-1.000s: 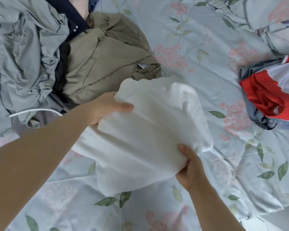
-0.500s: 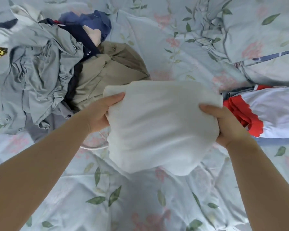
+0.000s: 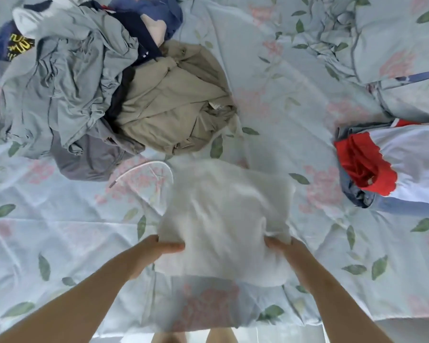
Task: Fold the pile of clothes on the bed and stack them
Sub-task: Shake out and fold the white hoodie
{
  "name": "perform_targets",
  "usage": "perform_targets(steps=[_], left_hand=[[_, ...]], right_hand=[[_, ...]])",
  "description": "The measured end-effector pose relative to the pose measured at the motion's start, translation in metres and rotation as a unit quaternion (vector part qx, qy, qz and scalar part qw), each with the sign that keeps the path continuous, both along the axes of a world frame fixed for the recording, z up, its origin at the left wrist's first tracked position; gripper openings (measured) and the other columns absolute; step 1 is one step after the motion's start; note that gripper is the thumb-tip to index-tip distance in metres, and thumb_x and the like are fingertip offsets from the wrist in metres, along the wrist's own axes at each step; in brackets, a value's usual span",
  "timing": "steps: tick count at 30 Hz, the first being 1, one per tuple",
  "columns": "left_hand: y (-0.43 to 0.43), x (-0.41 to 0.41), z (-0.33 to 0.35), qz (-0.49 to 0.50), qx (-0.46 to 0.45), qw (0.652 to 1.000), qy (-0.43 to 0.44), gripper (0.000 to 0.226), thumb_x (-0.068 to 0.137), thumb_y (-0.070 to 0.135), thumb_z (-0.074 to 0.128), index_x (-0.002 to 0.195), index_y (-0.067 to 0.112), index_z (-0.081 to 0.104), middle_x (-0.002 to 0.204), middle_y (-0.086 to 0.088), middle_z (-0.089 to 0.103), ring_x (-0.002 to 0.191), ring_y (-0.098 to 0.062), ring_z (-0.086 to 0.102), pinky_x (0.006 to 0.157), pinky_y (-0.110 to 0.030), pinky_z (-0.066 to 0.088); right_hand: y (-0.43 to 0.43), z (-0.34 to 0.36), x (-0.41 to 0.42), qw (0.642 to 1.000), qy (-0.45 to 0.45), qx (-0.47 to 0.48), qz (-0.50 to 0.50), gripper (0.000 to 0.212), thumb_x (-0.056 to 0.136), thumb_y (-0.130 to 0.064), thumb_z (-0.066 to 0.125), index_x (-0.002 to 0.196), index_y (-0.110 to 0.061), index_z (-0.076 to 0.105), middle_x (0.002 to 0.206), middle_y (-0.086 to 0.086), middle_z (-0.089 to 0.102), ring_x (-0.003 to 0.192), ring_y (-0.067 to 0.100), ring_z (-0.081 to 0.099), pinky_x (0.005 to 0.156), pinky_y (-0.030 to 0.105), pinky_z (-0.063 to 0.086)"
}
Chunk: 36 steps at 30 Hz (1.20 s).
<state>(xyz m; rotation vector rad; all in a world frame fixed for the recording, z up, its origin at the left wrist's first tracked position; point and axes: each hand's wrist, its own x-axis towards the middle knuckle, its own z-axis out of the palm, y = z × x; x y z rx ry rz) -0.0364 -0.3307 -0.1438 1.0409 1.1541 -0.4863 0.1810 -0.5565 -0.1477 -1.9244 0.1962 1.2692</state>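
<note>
Landmark: the white cloth point(image 3: 228, 214), folded to a rough square on the bed point(image 3: 60, 231) straight in front of you. Motion blurs it, so it cannot be told whether it lies flat or is partly lifted.
Left hand: your left hand point(image 3: 156, 253) holds the near left corner of the cloth.
Left fingers: pinching the fabric, thumb on top, the rest hidden beneath it.
Right hand: your right hand point(image 3: 285, 251) holds the near right corner, where the fabric bunches.
Right fingers: curled into the bunched fabric; blur hides how each one lies.
Pile: the unfolded pile point(image 3: 67, 78) lies beyond the cloth and to its left, apart from it.
Pile, nearest pieces: a crumpled khaki garment point(image 3: 174, 102) lies just beyond the cloth's far edge. A dark grey garment point(image 3: 89, 159) lies left of the far left corner, and a grey-blue garment point(image 3: 60, 70) is heaped behind it.
Cord: a white cord point(image 3: 144, 168) lies in an arc on the bed between the cloth and the pile, one end just beside the cloth's far left corner.
Stack: the folded stack point(image 3: 411, 167) sits to the right of the cloth, well apart. Its top piece is white with a red part point(image 3: 362, 164) facing the cloth, and darker folded pieces lie beneath.
Pillow: a pillow point(image 3: 401, 40) lies beyond the cloth to the far right, in the same flowered print as the bed.
</note>
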Motion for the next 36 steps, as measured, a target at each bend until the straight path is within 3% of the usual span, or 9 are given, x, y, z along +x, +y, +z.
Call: perform_targets(steps=[4, 8, 14, 17, 21, 25, 28, 32, 36], left_hand=[[-0.028, -0.032, -0.028, -0.003, -0.015, 0.994, 0.107, 0.071, 0.055, 0.028, 0.085, 0.118, 0.016, 0.055, 0.117, -0.001, 0.065, 0.111, -0.020, 0.056, 0.104, -0.037, 0.035], [-0.016, -0.008, -0.032, 0.069, -0.011, 0.996, 0.047, 0.072, 0.052, 0.034, 0.082, 0.118, 0.021, 0.054, 0.107, 0.003, 0.069, 0.102, -0.016, 0.061, 0.086, -0.031, 0.044], [-0.014, 0.037, -0.037, 0.101, 0.286, 0.953, 0.011, 0.037, 0.072, 0.025, 0.081, 0.098, 0.022, 0.055, 0.086, 0.002, 0.063, 0.077, -0.019, 0.060, 0.057, -0.027, 0.044], [-0.025, 0.036, -0.045, 0.109, 0.380, 0.915, 0.082, 0.035, 0.074, 0.024, 0.076, 0.098, 0.023, 0.051, 0.083, 0.003, 0.061, 0.076, -0.023, 0.059, 0.056, -0.029, 0.045], [-0.030, 0.036, -0.062, 0.083, 0.312, 0.933, 0.162, 0.083, 0.072, 0.047, 0.075, 0.137, 0.021, 0.029, 0.128, -0.009, 0.041, 0.115, -0.032, 0.044, 0.099, -0.049, 0.040], [-0.029, 0.038, -0.067, 0.094, 0.212, 0.966, 0.117, 0.119, 0.047, 0.066, 0.077, 0.142, 0.021, 0.022, 0.133, -0.007, 0.043, 0.121, -0.031, 0.045, 0.104, -0.049, 0.039], [-0.024, 0.039, -0.068, 0.156, 0.133, 0.976, 0.070, 0.100, 0.048, 0.050, 0.085, 0.129, 0.008, 0.044, 0.116, -0.009, 0.062, 0.103, -0.028, 0.062, 0.093, -0.044, 0.051], [-0.011, 0.040, -0.063, 0.173, 0.049, 0.982, 0.060, 0.051, 0.065, 0.026, 0.084, 0.108, 0.005, 0.065, 0.091, -0.013, 0.073, 0.081, -0.032, 0.070, 0.075, -0.043, 0.057], [-0.011, 0.043, -0.034, 0.183, 0.042, 0.982, 0.018, 0.031, 0.070, 0.018, 0.078, 0.097, 0.008, 0.067, 0.075, -0.010, 0.074, 0.063, -0.026, 0.071, 0.053, -0.032, 0.054]], right_hand=[[-0.030, -0.032, -0.037, 0.997, 0.047, -0.046, 0.032, 0.021, 0.082, -0.020, 0.071, 0.101, -0.014, 0.068, 0.089, 0.002, 0.072, 0.089, 0.021, 0.066, 0.085, 0.039, 0.052], [-0.017, -0.033, -0.019, 0.997, 0.043, 0.003, -0.060, 0.028, 0.080, -0.022, 0.073, 0.103, -0.025, 0.057, 0.098, -0.003, 0.068, 0.091, 0.017, 0.063, 0.074, 0.034, 0.048], [0.010, -0.026, 0.005, 0.984, -0.155, 0.064, -0.059, 0.013, 0.083, -0.020, 0.069, 0.090, -0.028, 0.062, 0.080, -0.009, 0.068, 0.072, 0.009, 0.066, 0.060, 0.023, 0.051], [0.008, -0.037, -0.002, 0.974, -0.220, 0.003, -0.049, 0.011, 0.088, -0.017, 0.060, 0.079, -0.023, 0.059, 0.072, -0.005, 0.061, 0.073, 0.022, 0.058, 0.065, 0.031, 0.045], [0.008, -0.050, -0.017, 0.994, -0.065, -0.014, -0.087, 0.044, 0.087, -0.032, 0.062, 0.127, -0.019, 0.049, 0.109, -0.002, 0.062, 0.099, 0.024, 0.060, 0.090, 0.043, 0.049], [0.009, -0.060, -0.032, 0.997, -0.042, -0.047, -0.038, 0.073, 0.072, -0.053, 0.072, 0.129, -0.019, 0.040, 0.119, 0.001, 0.056, 0.107, 0.027, 0.056, 0.095, 0.049, 0.046], [0.011, -0.068, -0.032, 0.989, -0.076, -0.124, -0.009, 0.080, 0.070, -0.058, 0.072, 0.129, -0.015, 0.040, 0.118, 0.005, 0.055, 0.106, 0.031, 0.054, 0.091, 0.046, 0.046], [0.010, -0.062, -0.027, 0.994, -0.059, -0.084, -0.043, 0.047, 0.073, -0.052, 0.072, 0.100, -0.017, 0.059, 0.094, -0.001, 0.065, 0.085, 0.021, 0.060, 0.074, 0.033, 0.047], [0.002, -0.035, -0.023, 0.995, -0.067, -0.028, -0.068, 0.023, 0.076, -0.044, 0.072, 0.085, -0.026, 0.062, 0.087, -0.003, 0.070, 0.085, 0.021, 0.065, 0.080, 0.037, 0.053]])
